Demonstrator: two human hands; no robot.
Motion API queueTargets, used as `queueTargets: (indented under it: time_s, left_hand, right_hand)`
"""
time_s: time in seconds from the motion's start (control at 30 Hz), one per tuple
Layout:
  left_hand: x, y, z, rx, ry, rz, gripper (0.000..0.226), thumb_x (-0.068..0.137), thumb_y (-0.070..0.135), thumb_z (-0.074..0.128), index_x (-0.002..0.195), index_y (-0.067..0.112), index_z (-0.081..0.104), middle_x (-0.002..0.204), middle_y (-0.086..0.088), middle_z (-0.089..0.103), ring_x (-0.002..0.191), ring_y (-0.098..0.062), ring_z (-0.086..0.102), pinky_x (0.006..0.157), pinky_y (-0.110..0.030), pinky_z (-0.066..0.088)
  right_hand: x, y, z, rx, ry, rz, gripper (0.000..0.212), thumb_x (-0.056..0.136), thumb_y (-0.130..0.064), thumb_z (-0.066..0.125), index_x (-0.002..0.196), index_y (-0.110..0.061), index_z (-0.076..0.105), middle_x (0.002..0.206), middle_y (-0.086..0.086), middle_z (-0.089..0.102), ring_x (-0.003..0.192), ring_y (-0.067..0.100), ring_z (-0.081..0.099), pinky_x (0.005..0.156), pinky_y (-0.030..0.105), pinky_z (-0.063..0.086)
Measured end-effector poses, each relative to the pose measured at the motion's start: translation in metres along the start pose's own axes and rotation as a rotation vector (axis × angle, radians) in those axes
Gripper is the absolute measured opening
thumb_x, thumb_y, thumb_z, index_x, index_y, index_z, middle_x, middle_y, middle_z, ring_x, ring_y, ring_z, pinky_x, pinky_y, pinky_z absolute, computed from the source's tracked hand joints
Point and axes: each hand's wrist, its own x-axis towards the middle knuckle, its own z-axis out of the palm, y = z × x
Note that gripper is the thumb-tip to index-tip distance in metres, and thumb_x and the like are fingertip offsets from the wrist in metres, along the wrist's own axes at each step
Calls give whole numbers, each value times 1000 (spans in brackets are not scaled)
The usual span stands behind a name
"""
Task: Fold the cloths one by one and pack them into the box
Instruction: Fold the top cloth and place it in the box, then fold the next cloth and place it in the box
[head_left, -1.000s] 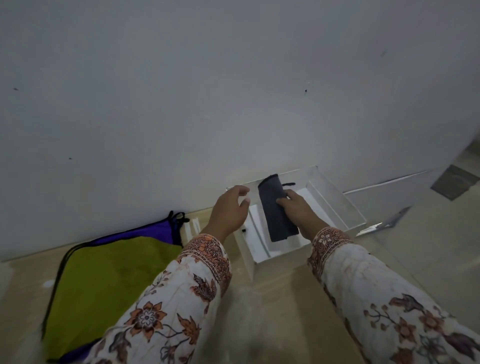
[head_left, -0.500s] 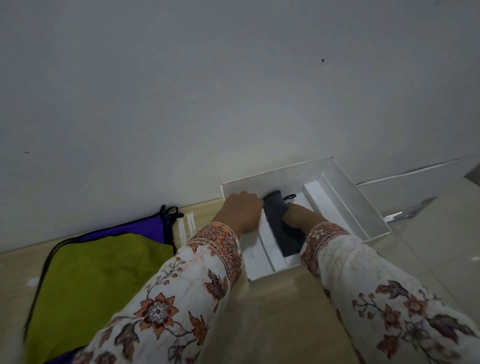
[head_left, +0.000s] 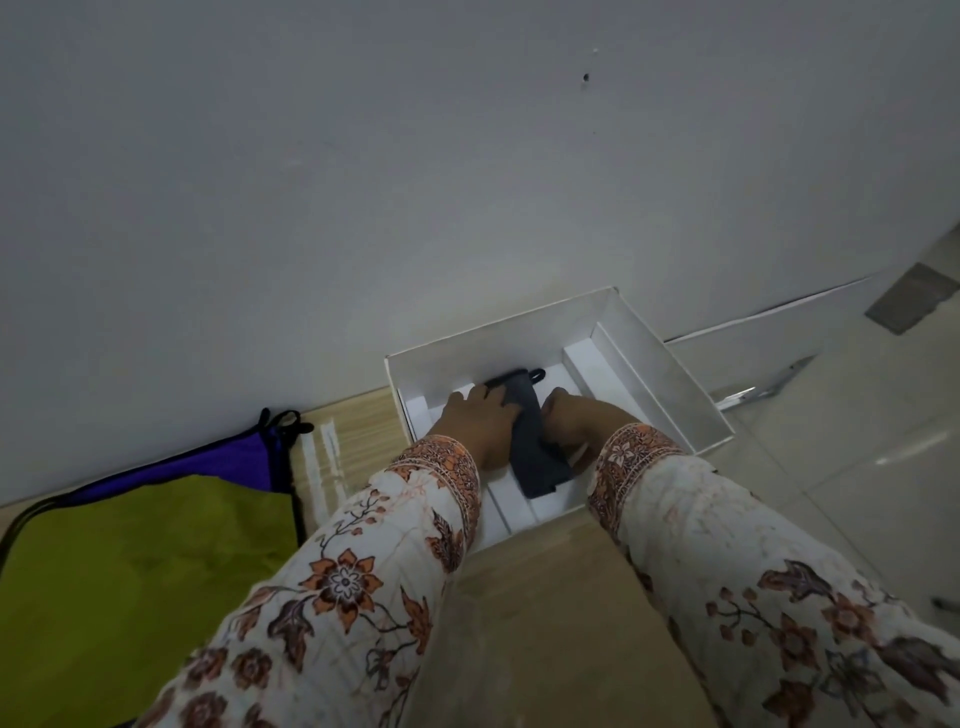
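Pressing the folded dark cloth (head_left: 535, 447) inside the white box (head_left: 670, 384), left hand (head_left: 480, 426) and right hand (head_left: 576, 421) flank it, fingers gripping its sides. Green cloth (head_left: 130, 561) lies left on tabletop (head_left: 545, 613); wall (head_left: 415, 182) blocks behind.

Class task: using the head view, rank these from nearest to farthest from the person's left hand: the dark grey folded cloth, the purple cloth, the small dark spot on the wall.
1. Dark grey folded cloth: touching the left hand, inside the white box.
2. Purple cloth: off to the left, under the green cloth.
3. Dark spot: high on the wall, farthest.
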Motion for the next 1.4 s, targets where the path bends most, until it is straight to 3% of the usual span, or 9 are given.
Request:
queueTargets:
  time_s: [0.17, 0.4, 0.57, 0.67, 0.8, 0.9, 1.13, 1.3, 1.4]
  left_hand:
    - [-1, -1, 4, -25, 38, -6, 69, 91, 33, 48, 151, 29, 14, 154, -8, 25, 139, -32, 25, 109, -49, 27]
    - [-9, 0, 1, -30, 92, -2, 60, 90, 24, 50, 146, 22, 28, 145, -12, 38, 133, -33, 33, 105, -47, 32]
    - [-29, -9, -22, -113, 250, 5, 42, 92, 21, 45, 134, 18, 46, 132, -11, 51, 120, -33, 45, 95, -43, 38]
    - [-52, -22, -37, -162, 411, -5, 38, 94, 22, 45, 130, 20, 53, 130, -7, 54, 121, -30, 44, 98, -42, 38]
    - [-96, -54, -48, -176, 618, -88, 32, 94, 22, 47, 124, 22, 57, 128, -4, 56, 121, -27, 45, 96, -41, 40]
    - [-132, -82, -44, -199, 681, -190, 31, 93, 23, 48, 122, 22, 57, 126, -4, 57, 118, -28, 47, 92, -41, 40]
    - [-215, -131, 7, -271, 577, -373, 20, 93, 24, 48, 107, 17, 61, 111, -7, 60, 104, -29, 55, 83, -39, 43]
    - [-247, -134, 66, -515, 399, -450, 21, 90, 21, 49, 102, 12, 63, 110, -12, 63, 104, -33, 58, 85, -40, 48]
    - [-257, -126, 104, -571, 292, -381, 20, 91, 22, 51, 98, 8, 64, 109, -15, 64, 102, -33, 59, 80, -35, 43]
  right_hand:
    - [-3, -2, 0, 0, -47, -15, 48, 87, -15, 56, 129, -4, 34, 122, 21, 59, 105, 35, 63, 89, 49, 54]
    - [-12, -6, -2, 22, 35, -38, 35, 90, -11, 51, 124, -2, 48, 123, 19, 60, 108, 31, 61, 92, 43, 53]
    - [-31, -25, -14, 131, 329, -124, 32, 91, -12, 49, 121, -1, 55, 126, 20, 57, 112, 35, 58, 93, 41, 51]
    - [-47, -49, -20, 216, 480, -208, 27, 87, -12, 52, 111, -4, 62, 120, 16, 63, 111, 31, 58, 92, 35, 49]
    - [-78, -92, -18, 331, 592, -358, 20, 85, -12, 50, 97, -12, 66, 109, 8, 67, 103, 26, 59, 80, 26, 42]
    - [-101, -127, -8, 387, 612, -492, 19, 83, -13, 52, 94, -17, 67, 101, 3, 67, 93, 20, 59, 75, 23, 39]
    - [-139, -194, 60, 438, 478, -666, 15, 84, -14, 54, 91, -19, 66, 81, -7, 59, 83, 16, 57, 73, 27, 45]
    - [-129, -199, 132, 289, 322, -558, 14, 84, -14, 53, 89, -16, 66, 104, 8, 68, 101, 26, 60, 83, 30, 46]
    - [-119, -192, 177, 228, 243, -494, 20, 86, -13, 49, 100, -15, 65, 112, 13, 64, 106, 32, 58, 81, 30, 42]
